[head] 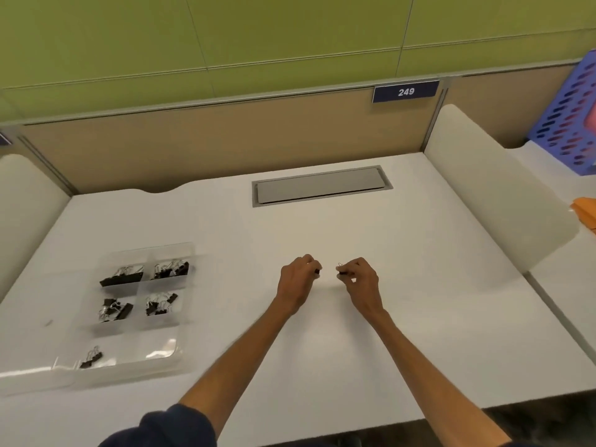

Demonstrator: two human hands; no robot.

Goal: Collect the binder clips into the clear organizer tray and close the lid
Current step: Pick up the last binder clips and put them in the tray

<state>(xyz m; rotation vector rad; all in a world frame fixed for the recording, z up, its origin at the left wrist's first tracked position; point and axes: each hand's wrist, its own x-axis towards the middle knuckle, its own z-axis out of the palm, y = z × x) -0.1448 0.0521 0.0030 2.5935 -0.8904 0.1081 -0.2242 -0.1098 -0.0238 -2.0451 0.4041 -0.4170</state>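
Note:
A clear organizer tray point(185, 285) lies open at the left of the white desk, with black binder clips in several compartments point(124, 276). Its clear lid point(29, 379) lies flat to the tray's left. At the desk's middle, my left hand point(298, 282) pinches a small black binder clip point(317, 271) in its fingertips. My right hand point(359, 279) pinches another small black binder clip point(341, 271). Both hands rest close together on the desk, well to the right of the tray.
A grey cable hatch point(319, 185) is set into the desk at the back. White side dividers point(490, 188) stand at both sides. A blue perforated basket point(571, 124) and orange paper point(585, 211) sit on the neighbouring desk at right.

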